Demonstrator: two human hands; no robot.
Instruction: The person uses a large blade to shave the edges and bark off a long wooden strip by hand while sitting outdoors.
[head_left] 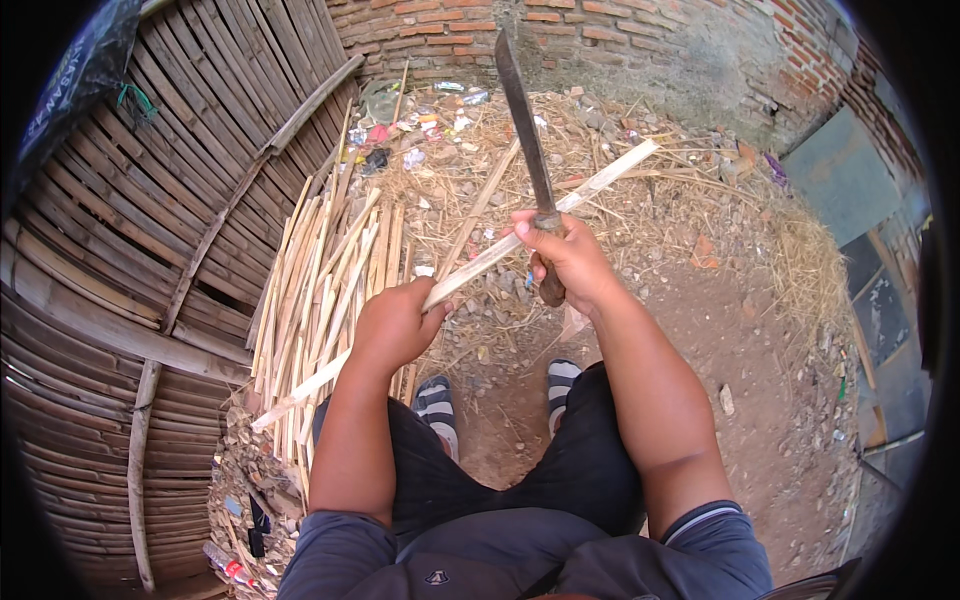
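A long pale bamboo strip (pixel 490 258) runs slantwise across my front, its far end up to the right and its near end down at the left. Around its middle my left hand (pixel 398 320) is closed. My right hand (pixel 568 258) grips the wooden handle of a machete (pixel 525 120), whose dark blade points up and away from me. The strip passes by the fingers of that same hand, close to the handle; whether they also pinch it is hard to make out. Beside my left arm lies a pile of similar bamboo strips (pixel 318 285).
A slatted bamboo wall (pixel 190 180) stands on the left, a brick wall (pixel 620 50) at the far side. Straw and litter (pixel 440 130) cover the far ground, with bare dirt (pixel 690 350) at the right. Panels (pixel 840 170) lean at the right edge. A plastic bottle (pixel 230 565) lies lower left.
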